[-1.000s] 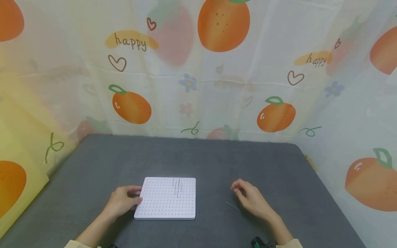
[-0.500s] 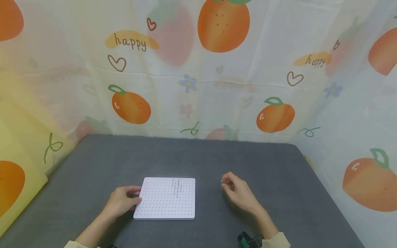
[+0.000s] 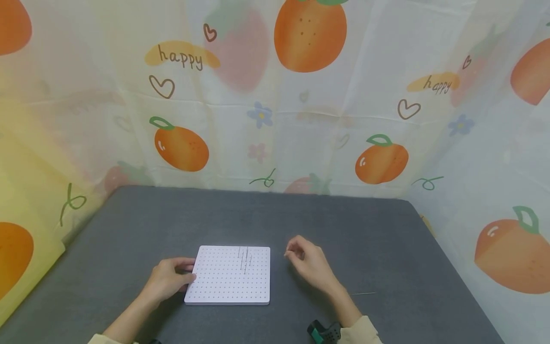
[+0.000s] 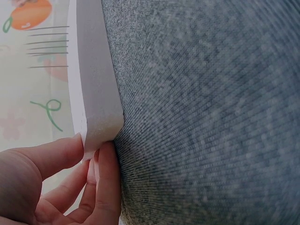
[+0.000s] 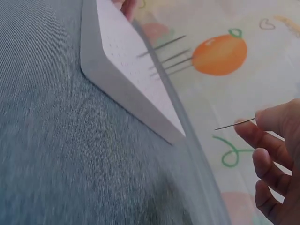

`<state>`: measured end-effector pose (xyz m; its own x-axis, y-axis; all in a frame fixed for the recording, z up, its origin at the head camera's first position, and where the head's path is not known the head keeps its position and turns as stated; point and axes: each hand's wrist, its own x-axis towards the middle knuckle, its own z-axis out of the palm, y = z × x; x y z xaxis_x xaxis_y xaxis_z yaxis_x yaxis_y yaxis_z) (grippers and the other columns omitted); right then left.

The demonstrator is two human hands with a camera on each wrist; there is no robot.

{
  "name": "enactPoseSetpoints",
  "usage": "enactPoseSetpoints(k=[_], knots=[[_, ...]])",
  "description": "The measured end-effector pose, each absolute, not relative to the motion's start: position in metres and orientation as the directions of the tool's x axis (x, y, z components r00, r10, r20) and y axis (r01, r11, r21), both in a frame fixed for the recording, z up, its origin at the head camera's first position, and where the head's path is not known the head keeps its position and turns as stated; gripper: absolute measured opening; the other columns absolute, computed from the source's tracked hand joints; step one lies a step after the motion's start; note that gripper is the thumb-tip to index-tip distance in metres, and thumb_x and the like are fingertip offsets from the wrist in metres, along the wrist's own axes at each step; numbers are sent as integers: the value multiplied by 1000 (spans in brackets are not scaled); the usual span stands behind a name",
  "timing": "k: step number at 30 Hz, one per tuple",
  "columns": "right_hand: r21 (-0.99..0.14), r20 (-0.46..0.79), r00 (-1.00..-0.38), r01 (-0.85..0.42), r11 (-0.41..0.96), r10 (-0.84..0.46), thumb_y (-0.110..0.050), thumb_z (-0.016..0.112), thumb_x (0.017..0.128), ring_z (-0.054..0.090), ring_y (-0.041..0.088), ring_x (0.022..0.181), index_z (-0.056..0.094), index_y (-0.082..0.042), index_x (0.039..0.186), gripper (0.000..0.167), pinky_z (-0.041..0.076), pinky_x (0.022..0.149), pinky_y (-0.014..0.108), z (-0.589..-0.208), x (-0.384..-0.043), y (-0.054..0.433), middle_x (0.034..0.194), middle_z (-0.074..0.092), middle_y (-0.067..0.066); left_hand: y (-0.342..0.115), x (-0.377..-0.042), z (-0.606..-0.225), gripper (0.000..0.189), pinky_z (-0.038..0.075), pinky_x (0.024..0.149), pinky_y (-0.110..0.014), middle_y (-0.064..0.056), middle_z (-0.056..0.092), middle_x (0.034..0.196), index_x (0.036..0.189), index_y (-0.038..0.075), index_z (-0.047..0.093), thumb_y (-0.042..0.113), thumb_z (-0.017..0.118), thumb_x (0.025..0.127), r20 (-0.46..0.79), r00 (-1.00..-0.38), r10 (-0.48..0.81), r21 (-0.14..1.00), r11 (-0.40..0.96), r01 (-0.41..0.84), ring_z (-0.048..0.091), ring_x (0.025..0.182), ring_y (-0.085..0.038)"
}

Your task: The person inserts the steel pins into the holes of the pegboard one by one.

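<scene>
A white square pegboard [image 3: 215, 286] dotted with small holes lies on the table. Several thin needles [image 3: 246, 262] stand upright in its far right part. My left hand [image 3: 165, 279] grips the board's left side, and the left wrist view shows the thumb on its top edge with fingers against its side and underneath. To the right of the board, my right hand [image 3: 311, 265] is raised over the table. It pinches a needle [image 5: 234, 124] between thumb and index finger, tip pointing towards the board's side, while the other fingers are loosely bent.
Another needle [image 3: 363, 293] lies loose on the dark grey table [image 3: 172, 215], just right of my right forearm. A fruit-printed curtain [image 3: 292, 134] hangs behind the table's far edge and along both sides.
My right hand has moved left towards the board. The loose needle right of the forearm has come into view; another seen earlier is now behind the arm. The left hand stays put.
</scene>
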<state>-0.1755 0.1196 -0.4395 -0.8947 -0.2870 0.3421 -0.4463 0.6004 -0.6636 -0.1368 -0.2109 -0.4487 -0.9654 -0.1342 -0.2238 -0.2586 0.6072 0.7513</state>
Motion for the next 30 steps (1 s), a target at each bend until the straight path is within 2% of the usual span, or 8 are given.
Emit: enactPoseSetpoints(k=[9,30], knots=[[-612,420,-857,-511,603,-300,-12,68,80,51,4,67,62,-17,82,8,44,61,19,-442,-179,99,75,62,-12,-211,-137,-449,41,56,59,-32,-16,64,100,115,-4,60,3,69,75,-219,-967,-133,751,609,-254,61,74,-17],[-544,429,-855,-503,672,-292,-17,66,81,50,7,68,64,-20,84,5,39,60,18,-449,-181,63,79,65,-8,-211,-136,-449,41,56,59,-32,-16,64,101,116,-3,59,3,68,76,-228,-964,-137,747,611,-264,61,73,-16]])
